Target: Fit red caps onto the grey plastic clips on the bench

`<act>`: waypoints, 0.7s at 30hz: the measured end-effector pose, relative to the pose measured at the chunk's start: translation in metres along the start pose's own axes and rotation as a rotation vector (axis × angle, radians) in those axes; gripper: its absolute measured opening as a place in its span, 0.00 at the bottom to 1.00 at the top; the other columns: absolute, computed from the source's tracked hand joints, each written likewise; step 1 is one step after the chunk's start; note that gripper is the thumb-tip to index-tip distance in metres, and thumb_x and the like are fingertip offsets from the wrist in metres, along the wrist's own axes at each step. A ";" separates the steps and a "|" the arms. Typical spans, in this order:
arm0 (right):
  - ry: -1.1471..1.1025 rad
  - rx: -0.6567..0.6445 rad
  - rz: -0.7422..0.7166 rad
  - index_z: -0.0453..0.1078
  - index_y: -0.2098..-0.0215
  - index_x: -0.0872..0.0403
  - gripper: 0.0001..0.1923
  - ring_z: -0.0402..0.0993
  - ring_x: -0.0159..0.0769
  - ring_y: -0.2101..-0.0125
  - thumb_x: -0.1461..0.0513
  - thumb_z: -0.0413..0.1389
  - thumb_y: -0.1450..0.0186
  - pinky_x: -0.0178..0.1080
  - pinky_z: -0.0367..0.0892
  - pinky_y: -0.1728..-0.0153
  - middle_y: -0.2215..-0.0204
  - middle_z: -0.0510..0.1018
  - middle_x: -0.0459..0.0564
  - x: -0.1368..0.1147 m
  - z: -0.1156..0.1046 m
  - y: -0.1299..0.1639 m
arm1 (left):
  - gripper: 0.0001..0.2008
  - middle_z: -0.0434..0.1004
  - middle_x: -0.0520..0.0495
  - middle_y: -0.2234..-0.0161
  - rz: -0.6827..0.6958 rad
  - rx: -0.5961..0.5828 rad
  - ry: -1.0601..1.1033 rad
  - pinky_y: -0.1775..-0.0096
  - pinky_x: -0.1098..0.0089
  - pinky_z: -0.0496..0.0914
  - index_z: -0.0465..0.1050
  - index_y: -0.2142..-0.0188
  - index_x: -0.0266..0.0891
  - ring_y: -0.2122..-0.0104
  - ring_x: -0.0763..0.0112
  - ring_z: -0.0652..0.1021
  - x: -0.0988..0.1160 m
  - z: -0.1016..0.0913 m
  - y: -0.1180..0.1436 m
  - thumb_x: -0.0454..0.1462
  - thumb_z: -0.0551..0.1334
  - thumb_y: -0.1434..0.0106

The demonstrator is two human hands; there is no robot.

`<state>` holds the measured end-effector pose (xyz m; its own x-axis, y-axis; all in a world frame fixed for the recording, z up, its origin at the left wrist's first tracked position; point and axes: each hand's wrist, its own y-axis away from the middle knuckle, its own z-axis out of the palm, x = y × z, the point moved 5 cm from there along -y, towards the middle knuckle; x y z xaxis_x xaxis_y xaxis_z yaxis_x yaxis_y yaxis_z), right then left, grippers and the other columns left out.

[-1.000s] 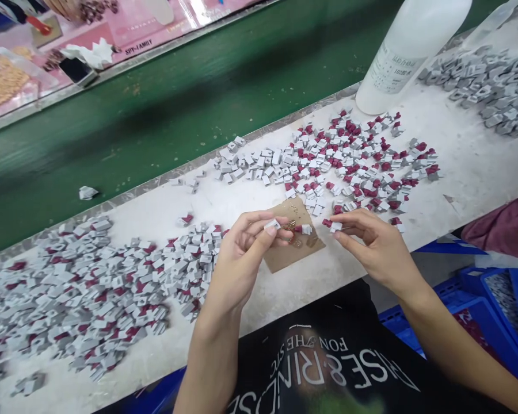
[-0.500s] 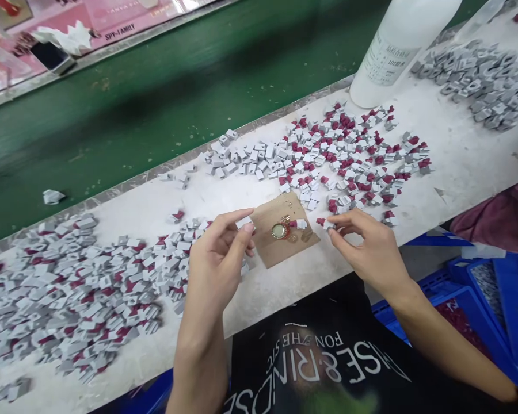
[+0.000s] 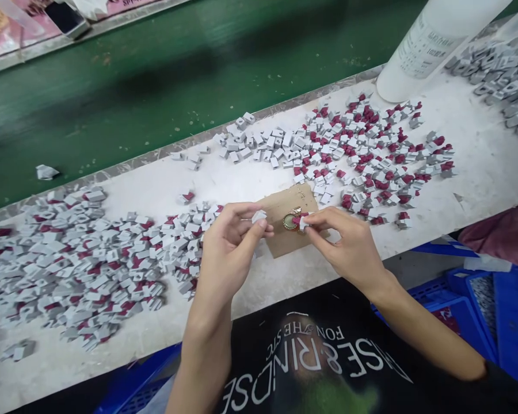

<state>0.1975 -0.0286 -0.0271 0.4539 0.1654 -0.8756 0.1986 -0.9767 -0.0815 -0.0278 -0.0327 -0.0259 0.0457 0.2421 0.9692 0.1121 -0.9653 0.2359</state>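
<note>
My left hand (image 3: 235, 244) pinches a small grey plastic piece (image 3: 259, 217) between thumb and fingers, just left of a brown cardboard square (image 3: 280, 244). On the cardboard lies a crown bottle cap (image 3: 289, 222) with a pale, shiny inside, perhaps liquid. Over the cardboard's right side, my right hand (image 3: 343, 238) is closed on a small grey-and-maroon plastic piece (image 3: 303, 223). The maroon end points at the cap's right rim; whether they touch I cannot tell. My right fingers partly hide this piece and the cardboard behind it.
Many grey-and-maroon pieces lie in a heap (image 3: 77, 264) at left and a spread (image 3: 371, 155) behind my right hand. Plain grey pieces (image 3: 513, 80) lie at far right. A white bottle (image 3: 431, 49) stands at the back edge. Blue crates (image 3: 470, 310) sit below the table.
My right hand has moved left with its piece, from beside the cardboard to the bottle cap. My left hand keeps its grey piece, now tilted differently. The camera view has shifted.
</note>
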 end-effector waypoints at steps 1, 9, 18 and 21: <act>0.014 -0.005 -0.012 0.83 0.54 0.48 0.07 0.88 0.47 0.59 0.63 0.61 0.22 0.48 0.85 0.59 0.58 0.90 0.53 -0.001 0.000 0.000 | 0.14 0.85 0.48 0.58 0.002 -0.004 0.017 0.57 0.61 0.86 0.82 0.47 0.45 0.62 0.64 0.88 -0.001 0.000 0.000 0.40 0.77 0.31; 0.030 -0.001 0.007 0.85 0.55 0.46 0.07 0.89 0.50 0.57 0.60 0.63 0.22 0.50 0.85 0.57 0.58 0.91 0.53 -0.005 0.000 -0.004 | 0.11 0.87 0.45 0.59 0.009 0.009 -0.086 0.56 0.61 0.84 0.87 0.50 0.44 0.59 0.62 0.86 -0.001 -0.003 -0.001 0.41 0.76 0.30; -0.430 0.115 0.263 0.85 0.57 0.46 0.10 0.90 0.46 0.56 0.51 0.75 0.30 0.50 0.88 0.51 0.58 0.90 0.50 0.006 -0.011 -0.006 | 0.06 0.91 0.46 0.60 -0.045 -0.122 0.096 0.51 0.58 0.88 0.85 0.52 0.44 0.60 0.61 0.90 0.005 0.020 -0.003 0.39 0.75 0.28; -0.532 0.130 0.258 0.84 0.58 0.45 0.11 0.90 0.44 0.58 0.50 0.76 0.31 0.46 0.88 0.55 0.59 0.90 0.48 0.008 -0.014 -0.010 | 0.05 0.92 0.46 0.57 -0.023 -0.184 0.162 0.50 0.59 0.88 0.85 0.53 0.44 0.58 0.61 0.91 0.012 0.033 -0.004 0.37 0.74 0.27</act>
<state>0.2107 -0.0157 -0.0264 -0.0300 -0.1372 -0.9901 0.0167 -0.9905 0.1367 0.0054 -0.0226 -0.0174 -0.1158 0.2597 0.9587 -0.0721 -0.9649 0.2527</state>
